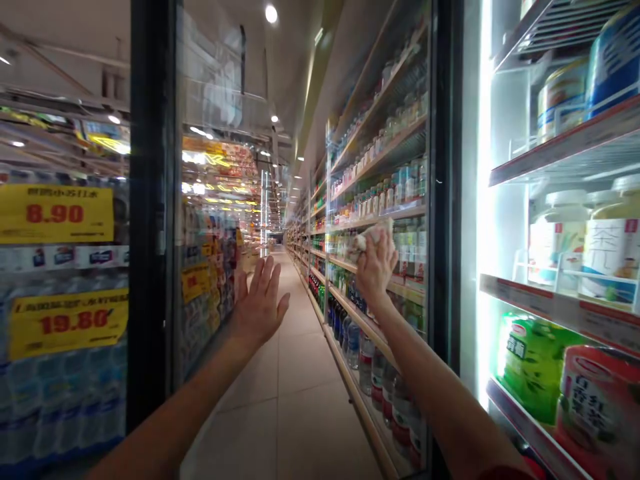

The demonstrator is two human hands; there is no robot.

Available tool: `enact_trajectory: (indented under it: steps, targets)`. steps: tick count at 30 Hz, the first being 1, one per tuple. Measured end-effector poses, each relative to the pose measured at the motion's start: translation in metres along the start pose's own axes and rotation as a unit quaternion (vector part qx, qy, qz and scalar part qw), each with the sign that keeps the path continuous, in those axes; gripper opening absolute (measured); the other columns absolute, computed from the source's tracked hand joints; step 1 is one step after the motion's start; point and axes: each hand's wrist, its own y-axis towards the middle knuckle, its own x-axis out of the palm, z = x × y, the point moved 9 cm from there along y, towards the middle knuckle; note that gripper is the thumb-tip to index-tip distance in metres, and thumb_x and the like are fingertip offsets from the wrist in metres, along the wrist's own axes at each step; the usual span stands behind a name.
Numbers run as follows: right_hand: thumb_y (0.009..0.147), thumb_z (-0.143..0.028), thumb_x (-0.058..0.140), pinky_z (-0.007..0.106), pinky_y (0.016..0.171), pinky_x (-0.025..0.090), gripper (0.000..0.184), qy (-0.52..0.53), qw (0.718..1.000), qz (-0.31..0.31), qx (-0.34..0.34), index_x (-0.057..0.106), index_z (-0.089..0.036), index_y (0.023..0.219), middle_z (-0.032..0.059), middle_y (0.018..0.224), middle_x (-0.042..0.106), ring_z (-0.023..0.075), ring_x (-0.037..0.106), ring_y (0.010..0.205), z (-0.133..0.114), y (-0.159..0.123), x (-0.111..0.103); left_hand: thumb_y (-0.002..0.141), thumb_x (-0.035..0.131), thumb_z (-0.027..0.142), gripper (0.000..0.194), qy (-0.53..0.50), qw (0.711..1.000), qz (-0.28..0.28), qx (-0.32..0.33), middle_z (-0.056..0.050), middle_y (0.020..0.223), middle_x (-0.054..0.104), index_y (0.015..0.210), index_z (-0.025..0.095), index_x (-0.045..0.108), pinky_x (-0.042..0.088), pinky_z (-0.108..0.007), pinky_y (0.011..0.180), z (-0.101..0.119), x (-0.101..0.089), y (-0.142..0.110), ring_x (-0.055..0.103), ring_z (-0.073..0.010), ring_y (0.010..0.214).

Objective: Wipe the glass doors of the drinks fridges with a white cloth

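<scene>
A black-framed glass door (280,347) stands in front of me, and the store aisle shows through its pane. My left hand (260,303) is raised with fingers spread, its palm at the glass; whether it fully touches I cannot tell. To its right, my right hand (377,270) presses a crumpled whitish cloth (375,233) against the pane. Its fingers lie over the cloth and partly hide it. Both forearms reach up from the lower edge of the view.
At right, a lit cooler holds shelves (555,143) of bottles (557,233), cans and a green drink pack (530,363). The door's dark frame (150,267) stands at left, beside stacked water packs (65,400) with yellow price signs (67,323). Bottle shelves appear through or in the glass.
</scene>
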Motion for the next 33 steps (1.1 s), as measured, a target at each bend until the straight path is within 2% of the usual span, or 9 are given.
enact_trajectory:
  steps: [3, 5, 11, 16, 20, 25, 28, 30, 33]
  targets:
    - [0.084, -0.022, 0.043, 0.049, 0.110, 0.013, 0.046, 0.034, 0.972, -0.082, -0.217, 0.044, -0.029, 0.130, 0.0037, 0.144, 0.034, 0.0218, 0.018, 0.138, -0.066, -0.030, 0.013, 0.085, 0.046, 0.031, 0.068, 0.011, 1.000, 0.007, 0.017, -0.013, 0.145, 0.027, 0.143, 0.017, 0.014, 0.012, -0.047, 0.111, -0.001, -0.001, -0.001, 0.020, -0.0242, 0.137]
    - [0.084, -0.022, 0.045, 0.049, 0.111, 0.011, 0.045, 0.042, 0.954, -0.106, -0.276, 0.046, -0.032, 0.128, 0.0017, 0.142, 0.038, 0.0205, 0.021, 0.137, -0.078, -0.041, 0.014, 0.085, 0.046, 0.031, 0.068, 0.009, 1.000, 0.004, 0.023, -0.012, 0.145, 0.028, 0.143, 0.018, 0.014, 0.013, -0.046, 0.111, -0.002, -0.001, -0.001, 0.021, -0.0236, 0.136]
    - [0.087, -0.021, 0.034, 0.058, 0.105, 0.018, 0.045, 0.006, 1.000, 0.005, 0.019, 0.044, -0.019, 0.131, 0.0142, 0.145, 0.030, 0.0292, 0.020, 0.137, 0.003, 0.004, -0.001, 0.085, 0.046, 0.029, 0.066, -0.014, 1.000, -0.004, 0.020, -0.011, 0.145, 0.028, 0.143, 0.020, 0.014, 0.013, -0.046, 0.112, -0.006, -0.003, -0.005, 0.021, -0.0226, 0.136]
    - [0.087, -0.021, 0.037, 0.051, 0.109, 0.016, 0.044, 0.057, 0.981, -0.073, -0.170, 0.043, -0.025, 0.131, 0.0079, 0.144, 0.035, 0.0234, 0.015, 0.139, -0.083, -0.044, 0.016, 0.087, 0.040, 0.027, 0.063, -0.077, 0.996, 0.021, 0.047, -0.013, 0.146, 0.025, 0.143, 0.018, 0.012, 0.018, -0.046, 0.111, 0.018, -0.014, -0.001, 0.017, -0.0233, 0.137]
    - [0.087, -0.023, 0.037, 0.046, 0.111, 0.013, 0.052, 0.092, 0.969, -0.119, -0.195, 0.031, -0.021, 0.138, 0.0076, 0.144, 0.036, 0.0197, 0.012, 0.139, -0.113, -0.086, 0.020, 0.090, 0.033, 0.030, 0.061, -0.172, 0.981, 0.012, 0.085, -0.014, 0.147, 0.022, 0.143, 0.014, 0.007, 0.027, -0.041, 0.108, 0.054, -0.008, 0.012, 0.016, -0.0216, 0.138]
    - [0.085, -0.024, 0.038, 0.049, 0.110, 0.015, 0.050, 0.145, 0.963, -0.077, -0.214, 0.034, -0.018, 0.135, 0.0115, 0.139, 0.043, 0.0210, 0.026, 0.136, -0.069, -0.083, -0.001, 0.089, 0.035, 0.039, 0.058, -0.112, 0.991, -0.011, 0.072, -0.013, 0.144, 0.030, 0.140, 0.014, 0.023, 0.020, -0.042, 0.110, 0.073, 0.016, 0.022, 0.017, -0.0221, 0.137]
    - [0.087, -0.023, 0.035, 0.051, 0.109, 0.016, 0.048, 0.094, 0.990, 0.009, -0.107, 0.035, -0.018, 0.135, 0.0132, 0.141, 0.039, 0.0224, 0.026, 0.136, -0.015, -0.055, -0.010, 0.088, 0.040, 0.036, 0.053, -0.051, 0.993, -0.007, 0.105, -0.010, 0.143, 0.033, 0.137, 0.016, 0.031, 0.013, -0.042, 0.112, 0.075, 0.020, 0.020, 0.017, -0.0213, 0.137]
    - [0.088, -0.026, 0.035, 0.052, 0.108, 0.016, 0.048, 0.047, 0.997, 0.017, -0.060, 0.036, -0.018, 0.135, 0.0136, 0.143, 0.036, 0.0238, 0.024, 0.137, 0.007, -0.044, -0.007, 0.089, 0.039, 0.034, 0.051, -0.030, 0.992, -0.005, 0.123, -0.008, 0.143, 0.035, 0.137, 0.017, 0.032, 0.008, -0.042, 0.113, 0.062, 0.017, 0.021, 0.018, -0.0194, 0.137]
    - [0.088, -0.029, 0.034, 0.052, 0.108, 0.017, 0.047, 0.000, 0.998, -0.011, -0.057, 0.039, -0.017, 0.134, 0.0136, 0.143, 0.035, 0.0249, 0.023, 0.137, 0.016, -0.043, 0.002, 0.092, 0.031, 0.032, 0.050, -0.026, 0.998, -0.012, 0.063, -0.007, 0.145, 0.030, 0.139, 0.018, 0.025, 0.004, -0.046, 0.114, 0.009, 0.006, 0.030, 0.012, -0.0181, 0.138]
